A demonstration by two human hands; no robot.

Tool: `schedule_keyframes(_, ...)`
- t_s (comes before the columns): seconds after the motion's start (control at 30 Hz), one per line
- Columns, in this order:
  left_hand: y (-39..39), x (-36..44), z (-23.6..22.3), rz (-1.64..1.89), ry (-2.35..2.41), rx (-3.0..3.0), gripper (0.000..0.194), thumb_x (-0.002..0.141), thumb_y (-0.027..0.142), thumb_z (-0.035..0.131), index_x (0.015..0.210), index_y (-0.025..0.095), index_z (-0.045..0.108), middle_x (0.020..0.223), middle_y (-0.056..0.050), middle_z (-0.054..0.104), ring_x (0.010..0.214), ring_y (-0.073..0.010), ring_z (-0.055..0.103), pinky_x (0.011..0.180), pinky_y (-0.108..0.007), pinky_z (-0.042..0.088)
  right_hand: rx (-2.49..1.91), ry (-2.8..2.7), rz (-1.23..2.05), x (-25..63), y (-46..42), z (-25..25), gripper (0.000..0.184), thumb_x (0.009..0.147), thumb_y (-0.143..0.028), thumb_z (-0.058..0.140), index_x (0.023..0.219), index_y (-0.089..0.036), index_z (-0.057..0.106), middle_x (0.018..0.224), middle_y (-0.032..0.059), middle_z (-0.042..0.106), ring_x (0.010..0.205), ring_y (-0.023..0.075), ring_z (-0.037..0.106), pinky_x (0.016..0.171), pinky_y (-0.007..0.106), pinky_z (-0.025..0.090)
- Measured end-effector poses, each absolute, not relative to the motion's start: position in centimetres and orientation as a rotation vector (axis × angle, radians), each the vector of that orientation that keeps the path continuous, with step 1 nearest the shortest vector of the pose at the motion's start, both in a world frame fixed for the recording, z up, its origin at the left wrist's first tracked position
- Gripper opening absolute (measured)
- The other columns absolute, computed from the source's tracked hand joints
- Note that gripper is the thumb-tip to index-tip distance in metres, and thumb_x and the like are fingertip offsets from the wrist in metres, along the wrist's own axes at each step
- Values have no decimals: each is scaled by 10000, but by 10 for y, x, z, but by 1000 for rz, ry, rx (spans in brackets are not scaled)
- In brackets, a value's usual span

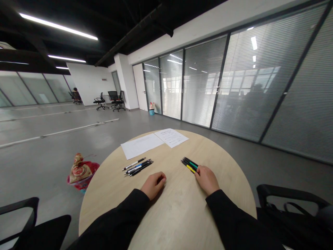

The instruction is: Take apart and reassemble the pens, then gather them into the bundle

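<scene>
My right hand (pixel 207 180) lies at the near end of a small row of pens on the right of the table. A pen with a yellow barrel (pixel 190 168) and one with a green barrel (pixel 193 164) show there, and my thumb and fingers close on their ends. How many pens the fingers touch is partly hidden. My left hand (pixel 154 185) rests on the tabletop with its fingers curled in and no object visible in it. Beyond it on the left is a pile of black, white and blue pens (pixel 137 167), untouched by either hand.
Two paper sheets lie at the far side of the round wooden table (pixel 208 149): a mostly blank one (pixel 142 146) and a printed one (pixel 171 137). Black chairs (pixel 293 194) flank the table. A bin with a red bag (pixel 82 173) stands on the floor at left.
</scene>
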State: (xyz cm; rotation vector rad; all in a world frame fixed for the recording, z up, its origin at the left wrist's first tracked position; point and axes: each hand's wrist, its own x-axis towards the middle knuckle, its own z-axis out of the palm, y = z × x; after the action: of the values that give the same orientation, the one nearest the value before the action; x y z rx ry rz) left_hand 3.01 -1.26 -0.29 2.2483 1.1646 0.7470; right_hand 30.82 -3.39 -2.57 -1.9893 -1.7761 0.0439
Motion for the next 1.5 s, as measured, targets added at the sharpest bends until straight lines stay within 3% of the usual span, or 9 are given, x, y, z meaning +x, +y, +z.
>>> schedule_keyframes(0.97,-14,30,-1,768,1139,2264,203,851,304,493,781,181,639,704,-36,640,659,-178,543,633,-278,387,-1931,-1733,18,297,-38,-16,120,906,-246,514,818,-192,576,834,46,643,774,162,578,671,257,334)
schedule_keyframes(1.23,-3,19,-7,745,1228,2483,157,863,256,486,824,188,621,810,-72,633,770,-220,564,722,-326,422,-1536,-2068,302,275,-47,-20,125,871,-194,539,761,-182,598,778,13,647,757,135,575,681,222,353)
schedule_keyframes(1.5,27,-16,2,752,1611,2743,161,886,180,462,941,171,613,987,-116,601,926,-263,535,845,-392,416,-1556,-2054,372,271,-47,-21,133,863,-200,547,760,-179,628,773,15,662,747,132,580,681,220,361)
